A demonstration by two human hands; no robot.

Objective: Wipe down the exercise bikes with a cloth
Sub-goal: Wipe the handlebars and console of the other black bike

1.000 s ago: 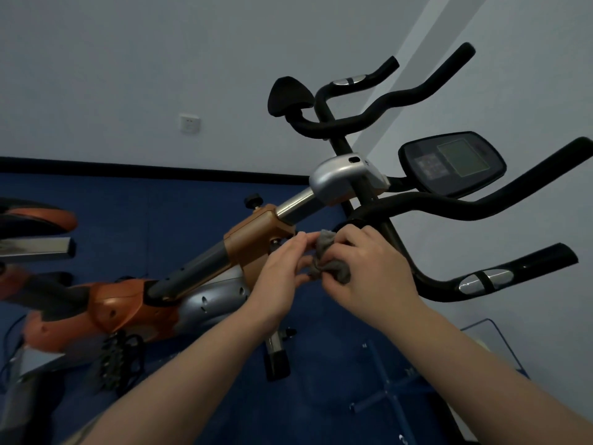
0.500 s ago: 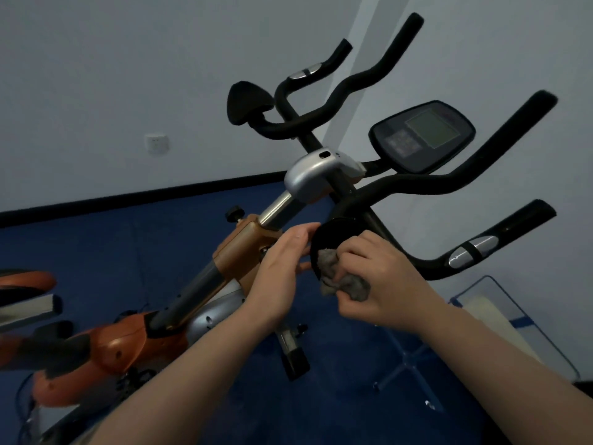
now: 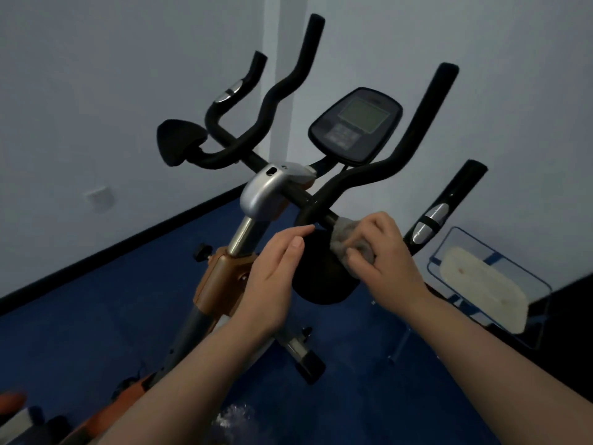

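An exercise bike with an orange frame (image 3: 224, 277), a silver stem cover (image 3: 269, 191) and black handlebars (image 3: 362, 175) fills the middle of the view. Its console (image 3: 356, 126) sits above the bars. My right hand (image 3: 385, 258) grips a grey cloth (image 3: 345, 236) and presses it around the black bar beside the near elbow pad (image 3: 321, 277). My left hand (image 3: 276, 274) hovers just left of that pad, fingers extended, with nothing in it; its fingertips are close to the bar.
A blue floor (image 3: 80, 316) runs to a black skirting and pale walls with a socket (image 3: 99, 195). A blue wire-framed stand with a pale pad (image 3: 481, 284) stands at the right. Part of another orange bike (image 3: 12, 403) shows at the bottom left.
My right hand has carried the cloth up from below the elbow pad onto the bar. My left hand has let go of the cloth. The view has swung, so the bike looks more upright.
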